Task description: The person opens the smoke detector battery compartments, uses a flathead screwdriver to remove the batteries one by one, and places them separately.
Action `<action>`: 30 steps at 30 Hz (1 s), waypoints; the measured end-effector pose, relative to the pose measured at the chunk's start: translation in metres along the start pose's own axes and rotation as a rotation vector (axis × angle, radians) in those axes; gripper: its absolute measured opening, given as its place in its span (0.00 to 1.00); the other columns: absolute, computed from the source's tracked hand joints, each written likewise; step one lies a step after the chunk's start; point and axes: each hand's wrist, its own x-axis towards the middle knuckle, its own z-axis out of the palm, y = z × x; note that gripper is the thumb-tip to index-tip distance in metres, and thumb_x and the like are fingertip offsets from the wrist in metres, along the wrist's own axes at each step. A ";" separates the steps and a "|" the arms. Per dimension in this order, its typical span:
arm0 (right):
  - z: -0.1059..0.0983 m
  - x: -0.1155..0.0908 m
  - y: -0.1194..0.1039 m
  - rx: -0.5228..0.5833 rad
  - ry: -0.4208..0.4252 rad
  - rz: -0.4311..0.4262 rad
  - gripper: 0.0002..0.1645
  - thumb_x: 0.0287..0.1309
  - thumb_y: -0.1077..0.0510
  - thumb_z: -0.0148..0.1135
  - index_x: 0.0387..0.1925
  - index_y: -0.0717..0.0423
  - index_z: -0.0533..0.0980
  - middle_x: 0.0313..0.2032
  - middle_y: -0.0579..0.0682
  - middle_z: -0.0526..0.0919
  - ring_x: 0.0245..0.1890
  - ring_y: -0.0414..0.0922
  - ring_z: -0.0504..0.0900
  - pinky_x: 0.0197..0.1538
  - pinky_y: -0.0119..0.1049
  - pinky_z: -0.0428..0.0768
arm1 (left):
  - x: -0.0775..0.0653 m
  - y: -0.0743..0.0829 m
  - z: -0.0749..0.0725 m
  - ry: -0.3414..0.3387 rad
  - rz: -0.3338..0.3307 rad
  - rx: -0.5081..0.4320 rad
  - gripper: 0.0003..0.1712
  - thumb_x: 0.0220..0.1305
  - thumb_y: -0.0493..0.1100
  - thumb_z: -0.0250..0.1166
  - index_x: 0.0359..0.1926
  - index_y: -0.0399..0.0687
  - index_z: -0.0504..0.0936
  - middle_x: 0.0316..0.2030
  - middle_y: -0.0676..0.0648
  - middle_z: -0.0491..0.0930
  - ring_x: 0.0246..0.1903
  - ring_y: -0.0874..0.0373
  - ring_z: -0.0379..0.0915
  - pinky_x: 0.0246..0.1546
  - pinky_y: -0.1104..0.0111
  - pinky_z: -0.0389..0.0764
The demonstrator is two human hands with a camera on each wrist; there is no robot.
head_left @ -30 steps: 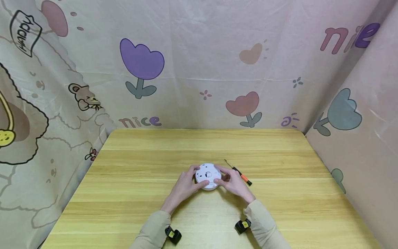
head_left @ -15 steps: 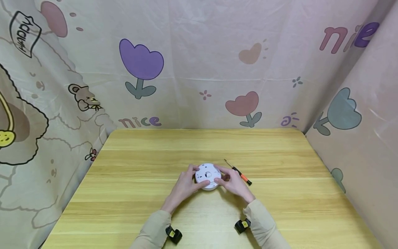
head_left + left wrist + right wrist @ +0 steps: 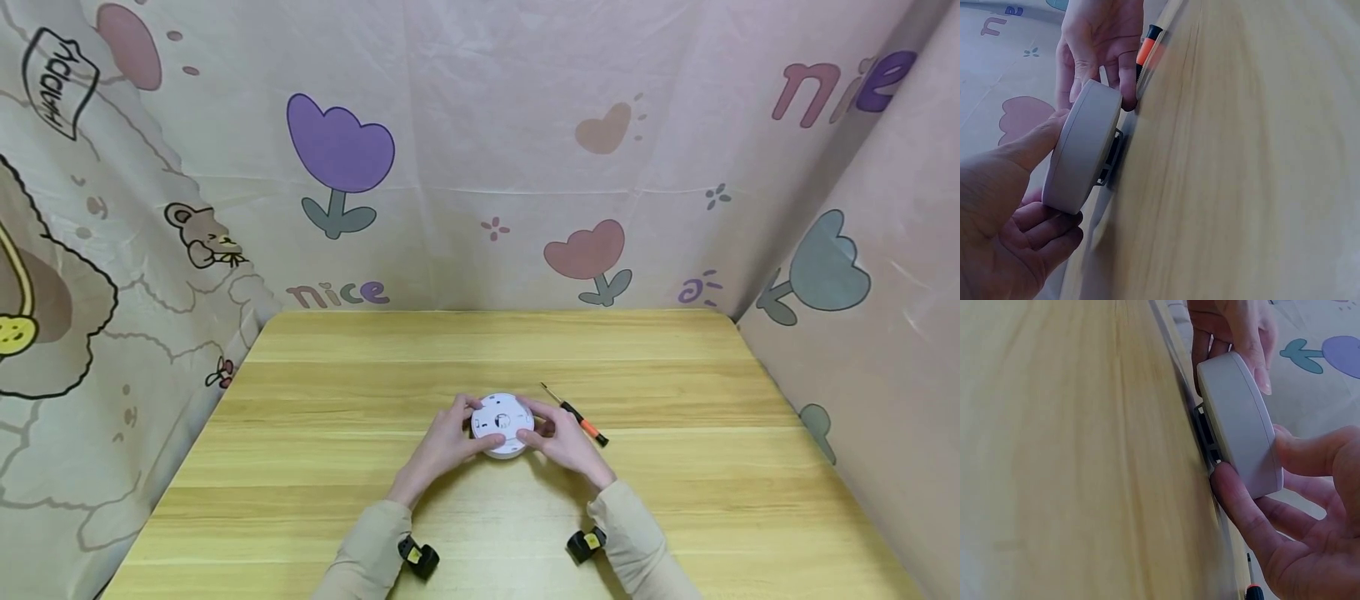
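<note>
A round white smoke alarm (image 3: 504,422) is between my two hands at the middle of the table. Its flat, slotted back plate faces up. In the left wrist view the smooth side wall of the alarm (image 3: 1080,150) shows, with a dark slotted part on its underside close over the wood. My left hand (image 3: 447,440) grips the left edge, thumb on the top face and fingers round the side and below. From the right, my right hand (image 3: 562,440) holds the opposite edge the same way; in the right wrist view one finger of that hand (image 3: 1297,537) reaches under the alarm.
A small screwdriver (image 3: 590,428) with an orange and black handle lies just right of my right hand, its tip pointing to the back left. The wooden table (image 3: 337,375) ends at a printed curtain (image 3: 465,125) behind and on both sides.
Both hands stay in place on the smoke alarm. Its top plate looks slightly turned, as its slot marks have shifted a little. The screwdriver has not moved.
</note>
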 end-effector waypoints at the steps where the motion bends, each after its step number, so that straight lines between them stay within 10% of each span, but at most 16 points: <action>1: 0.000 0.000 0.000 0.002 0.000 0.001 0.35 0.63 0.58 0.67 0.70 0.60 0.69 0.58 0.67 0.81 0.31 0.42 0.85 0.31 0.28 0.82 | 0.000 0.000 0.000 -0.001 -0.003 0.001 0.38 0.55 0.61 0.75 0.57 0.43 0.72 0.64 0.33 0.76 0.66 0.39 0.72 0.68 0.45 0.73; 10: 0.000 0.001 -0.003 0.012 -0.010 0.022 0.35 0.64 0.58 0.66 0.71 0.57 0.68 0.63 0.64 0.79 0.34 0.43 0.86 0.35 0.29 0.84 | 0.000 0.003 -0.001 0.013 -0.012 -0.014 0.37 0.55 0.58 0.76 0.57 0.42 0.73 0.63 0.32 0.77 0.66 0.39 0.72 0.68 0.46 0.74; 21: -0.003 0.004 0.000 0.060 -0.073 -0.027 0.39 0.62 0.60 0.68 0.72 0.59 0.64 0.68 0.67 0.70 0.60 0.65 0.79 0.60 0.49 0.84 | -0.003 0.005 0.001 0.034 -0.016 0.001 0.36 0.54 0.57 0.76 0.57 0.44 0.73 0.62 0.34 0.79 0.64 0.39 0.72 0.66 0.45 0.74; 30: -0.010 0.008 -0.006 0.006 -0.112 -0.042 0.38 0.57 0.59 0.72 0.67 0.58 0.68 0.59 0.68 0.79 0.44 0.53 0.87 0.48 0.35 0.85 | -0.004 0.004 0.000 0.032 -0.022 0.031 0.37 0.54 0.59 0.76 0.58 0.45 0.74 0.60 0.37 0.80 0.61 0.42 0.72 0.63 0.45 0.75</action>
